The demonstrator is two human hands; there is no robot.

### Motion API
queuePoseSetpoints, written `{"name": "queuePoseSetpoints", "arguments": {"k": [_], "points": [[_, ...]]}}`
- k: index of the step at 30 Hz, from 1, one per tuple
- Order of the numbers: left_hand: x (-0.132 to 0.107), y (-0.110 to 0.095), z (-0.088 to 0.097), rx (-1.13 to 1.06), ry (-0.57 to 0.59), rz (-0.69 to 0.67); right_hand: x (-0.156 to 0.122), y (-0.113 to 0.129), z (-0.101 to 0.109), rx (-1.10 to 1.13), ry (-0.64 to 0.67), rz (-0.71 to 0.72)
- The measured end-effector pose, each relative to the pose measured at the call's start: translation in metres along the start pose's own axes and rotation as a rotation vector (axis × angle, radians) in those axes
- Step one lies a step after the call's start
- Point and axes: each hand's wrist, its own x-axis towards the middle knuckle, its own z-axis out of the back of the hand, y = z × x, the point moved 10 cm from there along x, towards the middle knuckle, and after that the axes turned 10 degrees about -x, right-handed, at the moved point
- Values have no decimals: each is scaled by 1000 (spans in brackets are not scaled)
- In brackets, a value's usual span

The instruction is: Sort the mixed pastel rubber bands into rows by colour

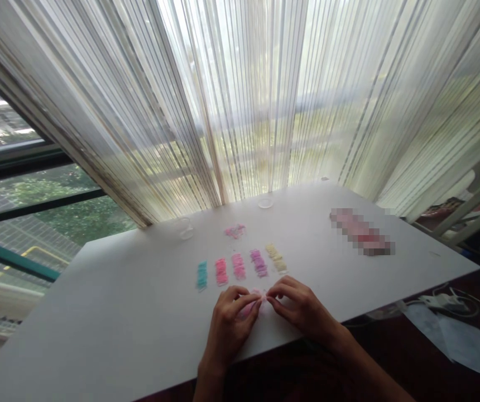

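Observation:
My left hand and my right hand meet near the front edge of the white table. Both are closed in a pinch, fingertips almost touching, at a small pale pink piece too small to name. A pink, translucent-looking bunch lies under my left fingers, partly hidden by them. Just beyond the hands, small thin pieces lie in short colour-sorted columns: teal, coral, pink, purple and cream.
Farther back sits a loose mixed pink pile. Clear round items stand near the table's back edge. A blurred-out pinkish object lies on the right. A striped sheer curtain hangs behind; cables and a white plug are beyond the right front edge.

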Motion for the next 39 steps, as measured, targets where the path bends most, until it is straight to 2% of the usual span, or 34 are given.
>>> {"name": "queuePoseSetpoints", "arguments": {"k": [3,7,11,15,21,25,28,33,39], "points": [[-3,-3,9,1,-46,-12,2,-9,12,2,14,-35],[-11,-1,33,11,-132,-18,8,-42,38,-131,-8,-129],[-19,8,51,60,-210,8,15,-64,42,-203,30,-157],[-20,12,49,77,-198,29,15,-70,33,-189,74,-193],[-19,13,45,84,-173,62,12,-74,31,-204,52,-210],[-21,16,46,82,-169,78,10,-67,35,-227,14,-174],[-22,19,43,86,-144,88,7,-47,30,-216,9,-110],[-21,19,37,107,-86,82,6,-16,-3,-128,145,-52],[-18,19,34,129,-53,92,21,-13,-24,-153,292,-77]]}}
